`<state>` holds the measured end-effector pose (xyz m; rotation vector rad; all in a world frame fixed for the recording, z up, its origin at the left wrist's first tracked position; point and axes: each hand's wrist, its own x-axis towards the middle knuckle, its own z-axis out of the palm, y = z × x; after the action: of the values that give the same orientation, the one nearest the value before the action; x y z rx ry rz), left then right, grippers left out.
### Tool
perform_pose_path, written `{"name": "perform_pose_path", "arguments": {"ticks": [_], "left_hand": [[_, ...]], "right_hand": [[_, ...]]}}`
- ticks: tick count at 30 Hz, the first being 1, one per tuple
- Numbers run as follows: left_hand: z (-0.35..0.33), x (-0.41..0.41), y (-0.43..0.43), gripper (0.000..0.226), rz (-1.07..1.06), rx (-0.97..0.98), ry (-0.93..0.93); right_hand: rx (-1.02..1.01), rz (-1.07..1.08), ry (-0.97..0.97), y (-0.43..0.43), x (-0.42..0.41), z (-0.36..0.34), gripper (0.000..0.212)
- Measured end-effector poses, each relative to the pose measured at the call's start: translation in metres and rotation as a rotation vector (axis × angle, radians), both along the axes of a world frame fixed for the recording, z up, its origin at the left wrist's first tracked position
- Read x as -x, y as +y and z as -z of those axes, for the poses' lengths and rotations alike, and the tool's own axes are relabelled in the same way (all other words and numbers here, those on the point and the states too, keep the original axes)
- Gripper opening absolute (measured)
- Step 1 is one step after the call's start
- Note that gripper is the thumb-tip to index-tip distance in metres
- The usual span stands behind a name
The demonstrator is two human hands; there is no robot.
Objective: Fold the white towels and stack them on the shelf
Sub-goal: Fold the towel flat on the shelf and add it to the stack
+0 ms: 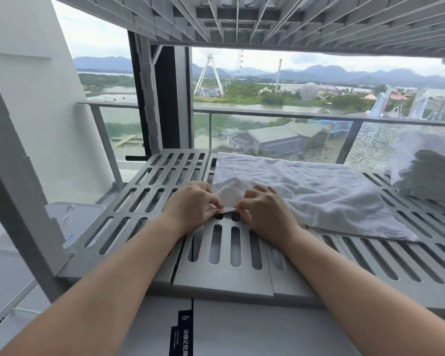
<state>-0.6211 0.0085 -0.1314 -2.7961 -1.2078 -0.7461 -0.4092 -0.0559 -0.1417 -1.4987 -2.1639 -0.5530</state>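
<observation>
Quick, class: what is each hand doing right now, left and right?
Left hand: closed, pinching the near corner of the white towel.
Right hand: closed, pinching the same towel corner, right beside the left.

My left hand [193, 202] and right hand [263, 210] pinched the near corner of a white towel [319, 191] spread on the slatted grey shelf [224, 263]. A stack of folded towels [429, 176] sat at its right end.

I see a grey slotted shelf [226, 268]; a rumpled white towel [319, 194] lies across its middle, a folded towel stack [429, 176] at far right.
</observation>
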Motion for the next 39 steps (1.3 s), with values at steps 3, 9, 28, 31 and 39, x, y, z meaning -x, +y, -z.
{"name": "perform_pose_path", "arguments": {"ticks": [3, 9, 28, 31, 39], "left_hand": [[0.000, 0.002, -0.003, 0.021, -0.011, -0.006, -0.008], [-0.005, -0.005, -0.008, 0.010, -0.023, 0.022, 0.008], [-0.013, -0.022, -0.005, 0.020, -0.001, -0.169, -0.133], [-0.017, -0.030, -0.002, 0.020, 0.012, -0.187, -0.233], [-0.043, -0.075, 0.013, 0.030, -0.218, -0.138, -0.481]], "right_hand": [[0.030, 0.029, 0.033, 0.000, 0.003, 0.002, 0.021], [0.111, 0.032, 0.196, -0.004, 0.003, 0.000, 0.021], [0.236, 0.166, 0.299, -0.004, -0.009, 0.000, 0.022], [0.134, 0.320, 0.297, -0.003, -0.023, 0.001, 0.016], [-0.102, 0.530, 0.226, -0.021, -0.074, -0.007, 0.015]]}}
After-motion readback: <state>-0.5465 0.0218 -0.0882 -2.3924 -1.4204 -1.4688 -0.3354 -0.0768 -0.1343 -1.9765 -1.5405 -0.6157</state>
